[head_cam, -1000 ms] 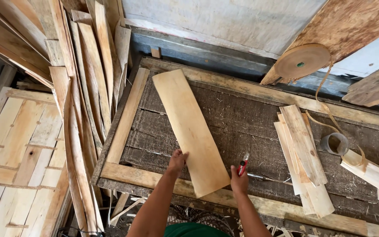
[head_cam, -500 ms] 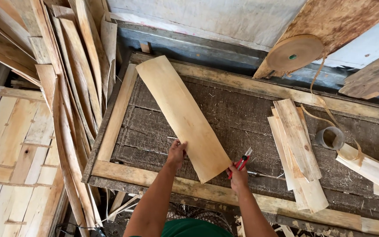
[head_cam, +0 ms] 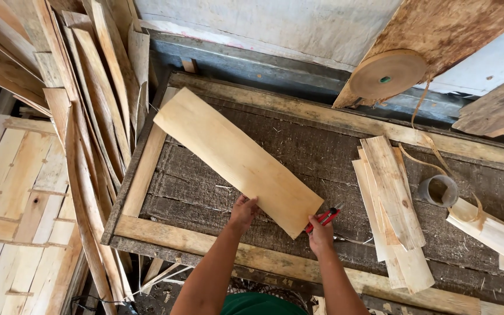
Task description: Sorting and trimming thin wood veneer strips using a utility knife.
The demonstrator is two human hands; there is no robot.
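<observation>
Veneer sheet (head_cam: 237, 158): pale, long, thin wood; lies slantwise from upper left toward lower centre of the frame, across the dark work surface (head_cam: 333, 157).
Left hand (head_cam: 244, 211): lower centre; fingers laid on the sheet's near long edge, apparently pinching it, though the underside of the grasp is hidden.
Right hand (head_cam: 320, 235): just right of the sheet's lower corner; clenched around a red-handled cutter (head_cam: 324, 219), whose tip sits at the sheet's end edge.
Frame (head_cam: 164, 233): light timber border round the work surface.
Strip stack (head_cam: 392, 204): narrow veneer offcuts, right of centre, well apart from the sheet.
Tape roll, large (head_cam: 387, 74): brown, upper right, leaning on a board.
Tape roll, small (head_cam: 438, 190): grey ring, right of the stack.
Bent strips (head_cam: 83, 116): left side, leaning in a bundle.
</observation>
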